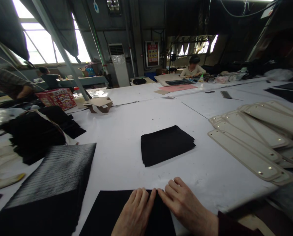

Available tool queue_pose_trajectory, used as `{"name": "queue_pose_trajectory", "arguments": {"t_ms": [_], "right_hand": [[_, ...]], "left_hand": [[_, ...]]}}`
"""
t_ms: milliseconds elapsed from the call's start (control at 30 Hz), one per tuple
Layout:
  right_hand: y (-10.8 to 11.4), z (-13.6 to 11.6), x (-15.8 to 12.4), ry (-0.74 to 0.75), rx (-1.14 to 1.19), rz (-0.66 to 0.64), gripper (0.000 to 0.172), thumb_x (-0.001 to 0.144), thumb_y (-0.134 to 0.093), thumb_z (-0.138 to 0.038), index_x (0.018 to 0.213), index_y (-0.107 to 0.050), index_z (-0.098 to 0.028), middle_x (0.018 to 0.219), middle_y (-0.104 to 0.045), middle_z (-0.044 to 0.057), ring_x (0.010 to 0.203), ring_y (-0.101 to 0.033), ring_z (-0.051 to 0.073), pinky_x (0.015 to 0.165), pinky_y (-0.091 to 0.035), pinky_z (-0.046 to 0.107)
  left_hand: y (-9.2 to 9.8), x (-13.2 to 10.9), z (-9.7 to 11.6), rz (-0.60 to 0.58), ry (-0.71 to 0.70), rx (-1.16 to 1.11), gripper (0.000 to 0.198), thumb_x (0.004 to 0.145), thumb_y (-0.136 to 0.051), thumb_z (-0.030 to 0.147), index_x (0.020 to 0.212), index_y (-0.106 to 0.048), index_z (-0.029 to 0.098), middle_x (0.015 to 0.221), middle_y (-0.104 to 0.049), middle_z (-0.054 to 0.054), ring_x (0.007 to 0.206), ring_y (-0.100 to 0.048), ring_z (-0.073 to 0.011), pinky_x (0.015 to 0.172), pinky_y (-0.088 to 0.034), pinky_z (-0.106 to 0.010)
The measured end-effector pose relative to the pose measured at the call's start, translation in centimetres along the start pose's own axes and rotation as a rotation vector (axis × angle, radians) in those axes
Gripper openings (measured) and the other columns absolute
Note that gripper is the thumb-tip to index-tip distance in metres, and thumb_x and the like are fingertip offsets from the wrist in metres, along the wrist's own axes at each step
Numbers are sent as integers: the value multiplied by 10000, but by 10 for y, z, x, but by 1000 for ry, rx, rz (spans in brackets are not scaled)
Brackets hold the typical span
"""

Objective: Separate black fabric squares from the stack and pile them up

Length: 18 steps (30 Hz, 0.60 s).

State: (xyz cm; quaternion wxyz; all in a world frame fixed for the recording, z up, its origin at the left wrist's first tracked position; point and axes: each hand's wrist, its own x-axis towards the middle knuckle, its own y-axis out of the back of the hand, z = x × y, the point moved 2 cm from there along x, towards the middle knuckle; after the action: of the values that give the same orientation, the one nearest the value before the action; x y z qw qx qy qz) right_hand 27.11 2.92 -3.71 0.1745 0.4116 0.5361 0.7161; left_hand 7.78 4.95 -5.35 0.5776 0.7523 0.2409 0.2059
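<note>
A flat piece of black fabric (109,209) lies at the near edge of the white table. My left hand (135,209) rests on it, its fingers pressed together at the far edge of the cloth. My right hand (183,200) has curled fingers and pinches that same edge near the right corner. The two index fingertips almost meet there; the thumbs are hidden. Beyond my hands sits a neat stack of black fabric pieces (167,144). To the left lies a larger black sheet with a pale, shiny striped part (55,173).
Cream panels with metal studs (249,144) overlap on the right. A bulky black fabric pile (38,131), a cardboard box (99,104) and a red patterned box (58,99) stand left. A phone (225,94) lies farther back. A co-worker (192,68) sits across the table.
</note>
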Motion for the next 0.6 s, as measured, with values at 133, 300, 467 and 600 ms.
{"name": "queue_pose_trajectory", "arguments": {"t_ms": [133, 300, 467, 600], "right_hand": [[0, 1, -1, -25, 49, -21, 291, 863, -510, -32, 1135, -587, -102, 822, -559, 50, 772, -459, 212, 747, -347, 396], [-2, 4, -8, -92, 127, -32, 256, 860, -494, -32, 1064, -599, -145, 805, -540, 39, 748, -439, 204, 710, -331, 380], [0, 6, -14, -238, 267, -43, 245, 848, -447, -29, 952, -599, -190, 825, -537, 46, 777, -456, 213, 728, -355, 382], [4, -6, 0, -368, 428, 41, 372, 858, -376, -7, 1118, -562, -196, 992, -574, 73, 910, -502, 219, 832, -409, 378]], "left_hand": [[1, 0, 1, 9, -1, 22, 619, 888, -440, 126, 1491, -303, 151, 1264, -576, -154, 1177, -526, -279, 1005, -438, -412], [2, 2, 0, -6, -1, 19, 622, 885, -444, 129, 1491, -301, 157, 1268, -573, -159, 1182, -530, -288, 998, -441, -421], [4, 2, 0, -25, -12, 12, 624, 879, -446, 129, 1487, -303, 144, 1244, -586, -160, 1146, -557, -295, 985, -450, -430], [7, 2, 4, -10, 29, 12, 591, 889, -442, 134, 1470, -336, 145, 1248, -586, -145, 1160, -548, -281, 1010, -426, -430]]}}
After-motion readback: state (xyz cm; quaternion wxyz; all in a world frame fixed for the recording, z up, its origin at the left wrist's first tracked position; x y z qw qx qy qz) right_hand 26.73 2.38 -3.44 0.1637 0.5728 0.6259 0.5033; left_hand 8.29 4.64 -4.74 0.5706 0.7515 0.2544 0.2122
